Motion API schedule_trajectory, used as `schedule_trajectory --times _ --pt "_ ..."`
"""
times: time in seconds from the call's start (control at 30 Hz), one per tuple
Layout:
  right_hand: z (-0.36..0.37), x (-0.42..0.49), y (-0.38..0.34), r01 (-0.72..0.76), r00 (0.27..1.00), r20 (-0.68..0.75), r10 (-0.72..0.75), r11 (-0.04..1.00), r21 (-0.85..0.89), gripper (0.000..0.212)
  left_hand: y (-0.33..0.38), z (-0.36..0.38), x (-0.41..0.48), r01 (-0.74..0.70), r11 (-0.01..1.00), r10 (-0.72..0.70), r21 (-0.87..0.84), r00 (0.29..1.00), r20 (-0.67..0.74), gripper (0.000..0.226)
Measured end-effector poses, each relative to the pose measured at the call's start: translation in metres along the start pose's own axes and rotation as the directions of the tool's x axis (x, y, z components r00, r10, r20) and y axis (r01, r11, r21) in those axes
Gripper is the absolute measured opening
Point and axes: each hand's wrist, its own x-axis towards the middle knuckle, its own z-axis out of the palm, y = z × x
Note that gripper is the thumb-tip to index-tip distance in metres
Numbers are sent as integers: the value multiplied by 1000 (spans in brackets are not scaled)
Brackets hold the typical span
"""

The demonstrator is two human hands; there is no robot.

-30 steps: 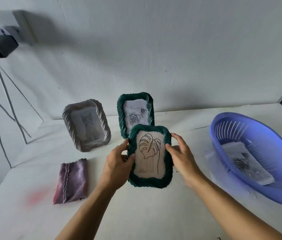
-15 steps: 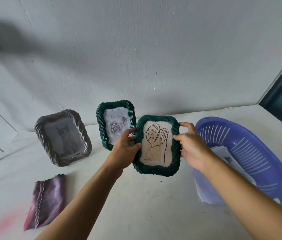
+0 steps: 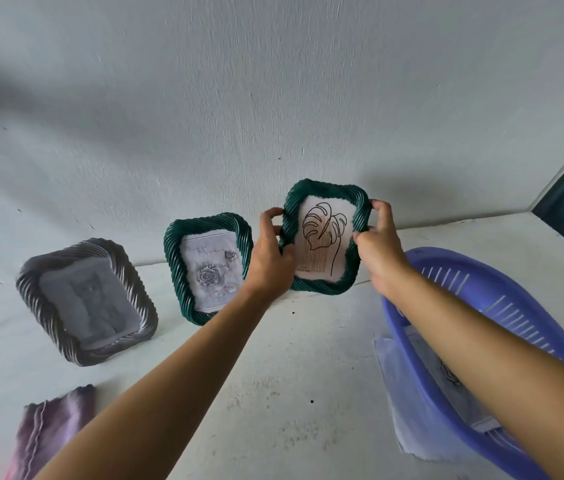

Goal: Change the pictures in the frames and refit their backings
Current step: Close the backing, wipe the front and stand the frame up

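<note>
The left hand (image 3: 270, 258) and right hand (image 3: 377, 251) hold the leaf frame (image 3: 322, 237) by its side rims, fingers (image 3: 271, 213) curled round each one. That sets it upright and facing out, probably for standing at the worktop's (image 3: 291, 375) back edge, just beside the rose frame (image 3: 209, 268). Its foot seems just clear of the worktop.

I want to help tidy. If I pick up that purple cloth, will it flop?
Probably yes: the purple cloth lies in soft folds. It looks thin, so likely light. Lying flat on the table, it shouldn't roll.
</note>
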Motion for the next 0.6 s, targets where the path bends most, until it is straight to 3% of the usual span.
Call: schedule_trajectory --times 0.33,0.6 --pt "-4 -5 18 178 984 88 -157 922 -343 39 -38 14 -15 5 1000 -5 8 1000 -9 61" --pt "-8 -18 19 311 950 123 -286 843 -439 54 -43 15 -28 -40 996 40 83 999 5 71"
